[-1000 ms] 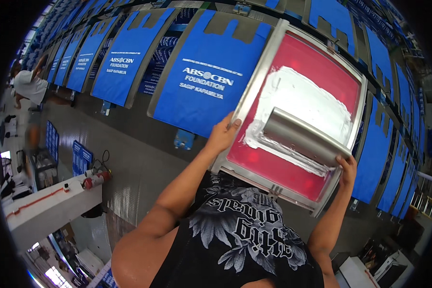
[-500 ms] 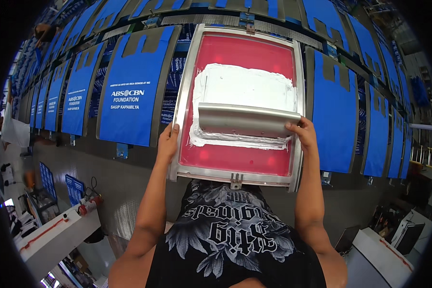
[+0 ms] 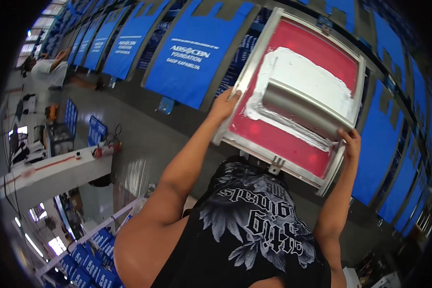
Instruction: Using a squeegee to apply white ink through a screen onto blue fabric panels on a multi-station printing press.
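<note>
A metal screen printing frame with red mesh lies in front of me, slanted in the picture. Thick white ink is spread over the middle of the mesh. Across the lower part of the ink rests a long silver squeegee. My left hand is closed round the frame's left rail, its thumb on top. At the lower right, my right hand is closed at the right rail, with a fingertip by the squeegee's right end. What lies under the frame is hidden.
A blue bag with white print lies flat on a board left of the frame. More blue bags line the right side. Another person stands far left. A white ledge is at the lower left.
The view has tilted and swung left, so the frame appears farther right and turned clockwise. Both hands keep their places on it. Another person now shows more clearly at the far left.
</note>
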{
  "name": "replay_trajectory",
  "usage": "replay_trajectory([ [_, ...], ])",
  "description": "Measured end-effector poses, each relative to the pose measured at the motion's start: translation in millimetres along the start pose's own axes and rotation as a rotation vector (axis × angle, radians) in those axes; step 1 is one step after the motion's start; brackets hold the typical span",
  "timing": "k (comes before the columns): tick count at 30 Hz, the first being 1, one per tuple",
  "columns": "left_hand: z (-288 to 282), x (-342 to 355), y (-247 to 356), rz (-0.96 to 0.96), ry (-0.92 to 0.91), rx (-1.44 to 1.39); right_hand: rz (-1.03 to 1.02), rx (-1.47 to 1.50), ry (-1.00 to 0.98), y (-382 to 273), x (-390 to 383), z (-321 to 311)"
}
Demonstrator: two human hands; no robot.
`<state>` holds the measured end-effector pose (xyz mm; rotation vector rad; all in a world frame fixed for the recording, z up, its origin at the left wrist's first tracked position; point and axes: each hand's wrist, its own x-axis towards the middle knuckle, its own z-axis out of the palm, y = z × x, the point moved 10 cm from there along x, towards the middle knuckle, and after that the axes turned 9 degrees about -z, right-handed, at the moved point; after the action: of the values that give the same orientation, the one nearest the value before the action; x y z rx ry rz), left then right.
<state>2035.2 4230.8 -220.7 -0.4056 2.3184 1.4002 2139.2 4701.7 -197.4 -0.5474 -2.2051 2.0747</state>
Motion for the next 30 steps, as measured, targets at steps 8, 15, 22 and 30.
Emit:
replay_trajectory([
  [8,-3.0,-14.6,24.2,-0.008,-0.034,0.035,-0.035,0.02,-0.01,-7.6,-4.5,2.1],
  [15,-11.8,-0.4,3.2,0.003,0.07,0.15,-0.026,-0.086,-0.008,-15.9,1.0,5.0],
  [22,-15.6,11.1,7.9,0.096,0.018,-0.137,-0.023,0.002,0.017,-7.4,-6.7,9.5],
  [30,-12.2,0.5,8.0,0.105,0.032,-0.018,-0.018,-0.011,0.011,-5.0,-8.0,9.0],
])
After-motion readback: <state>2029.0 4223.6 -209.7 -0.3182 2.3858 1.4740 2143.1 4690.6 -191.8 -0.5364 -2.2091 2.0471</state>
